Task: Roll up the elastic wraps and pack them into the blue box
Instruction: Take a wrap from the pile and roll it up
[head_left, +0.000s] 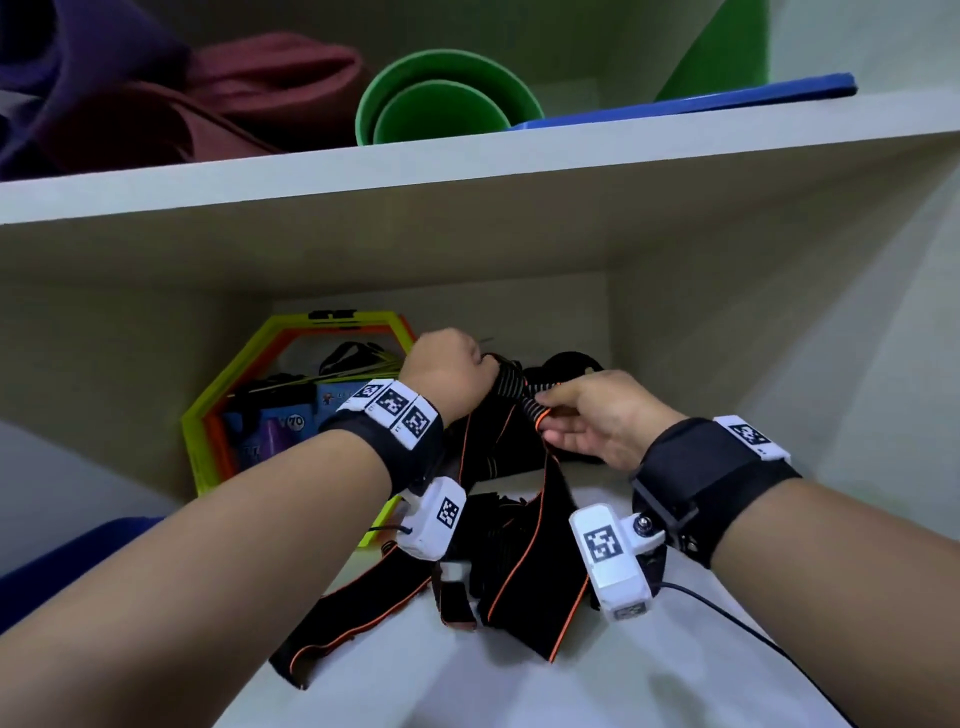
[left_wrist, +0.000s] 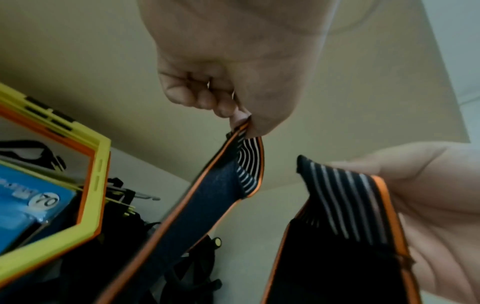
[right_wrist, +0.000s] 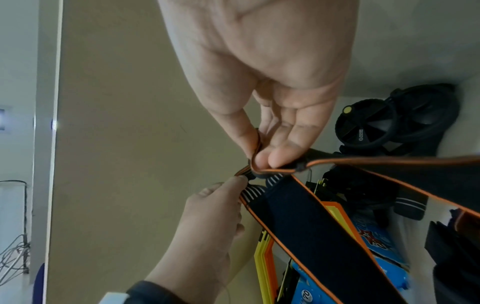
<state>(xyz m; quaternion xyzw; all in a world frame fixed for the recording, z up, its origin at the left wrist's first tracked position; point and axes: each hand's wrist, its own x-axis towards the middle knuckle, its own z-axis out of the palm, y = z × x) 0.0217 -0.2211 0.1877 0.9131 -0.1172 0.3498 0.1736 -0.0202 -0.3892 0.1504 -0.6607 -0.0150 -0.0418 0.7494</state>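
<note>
Gripping one end of a black, orange-edged elastic wrap, the left hand is pinching the striped part between thumb and curled fingers, raised above the lower shelf. Right hand is pinching the same wrap just beside the left, thumb and fingertips closing on its orange edge, remaining fingers lying fairly straight. Wrap is running between both hands, its tails hanging down to the shelf. More wraps are lying in a loose tangled pile on the shelf below the hands, toward the front edge, one strap trailing left. Blue box is showing partly at the shelf's front left, behind the left forearm; contents are not visible. Yellow and orange hexagonal frames are leaning at the shelf's back left corner with a blue package marked 70 behind them. Black wheel-shaped item is sitting at the back right corner. Upper shelf is carrying green cones, a blue lid-like panel and folded maroon and purple fabric.
</note>
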